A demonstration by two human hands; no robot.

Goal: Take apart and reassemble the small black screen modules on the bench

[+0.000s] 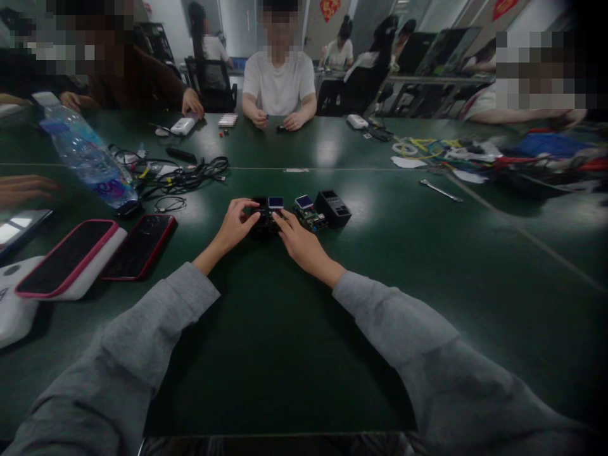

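Note:
My left hand (235,223) has its fingers closed around a black plastic case (259,229) at the middle of the table. Against the right side of the case is a small circuit board with a screen (276,202), and the fingertips of my right hand (302,242) press on its near part. How deep the board sits in the case is hidden by my fingers. Just right of my right hand lies a second green circuit board with a screen (311,215), beside an upright black box (334,209) with slots in its face.
Two phones (140,248) (71,258) and white devices lie on the left, near plastic bottles (90,155) and black cables (190,174). To the right are a wrench (441,190) and tangled wires (513,158). Co-workers sit around the green table (280,354).

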